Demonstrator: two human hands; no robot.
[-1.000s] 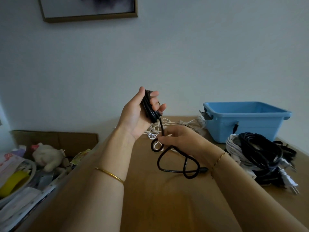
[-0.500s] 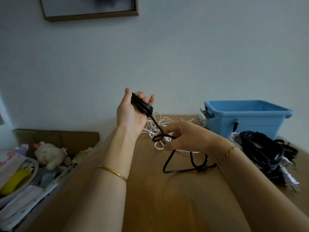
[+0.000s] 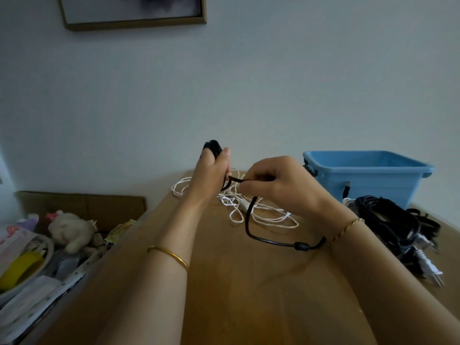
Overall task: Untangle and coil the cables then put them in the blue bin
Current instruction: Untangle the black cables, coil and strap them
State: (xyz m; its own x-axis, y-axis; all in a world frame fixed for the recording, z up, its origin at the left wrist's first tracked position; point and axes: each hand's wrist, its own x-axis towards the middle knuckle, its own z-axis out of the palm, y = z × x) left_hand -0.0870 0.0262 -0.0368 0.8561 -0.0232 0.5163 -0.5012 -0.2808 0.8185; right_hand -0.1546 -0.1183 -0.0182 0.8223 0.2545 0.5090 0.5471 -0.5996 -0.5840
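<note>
My left hand [image 3: 210, 174] is raised above the table and closed around a coil of black cable; only the coil's top shows above my fingers. My right hand [image 3: 276, 186] pinches the same black cable [image 3: 251, 231] close to the left hand. The free end hangs down, curves over the table and runs under my right wrist, with a ferrite bead near it. A thin white cable [image 3: 251, 212] lies tangled on the table behind my hands. The blue bin [image 3: 368, 175] stands at the back right. A pile of black and white cables [image 3: 388, 220] lies in front of it.
The wooden table [image 3: 249, 295] fills the lower middle. On the floor at the left are a cardboard box [image 3: 82, 202], a plush toy [image 3: 71, 230] and clutter in a basket. A white plug [image 3: 428, 266] sticks out of the pile at the right.
My right hand has risen and moved close to my left hand, wrapping the cable. The loose loop on the table has shortened to one hanging curve. My left hand has turned its back toward me.
</note>
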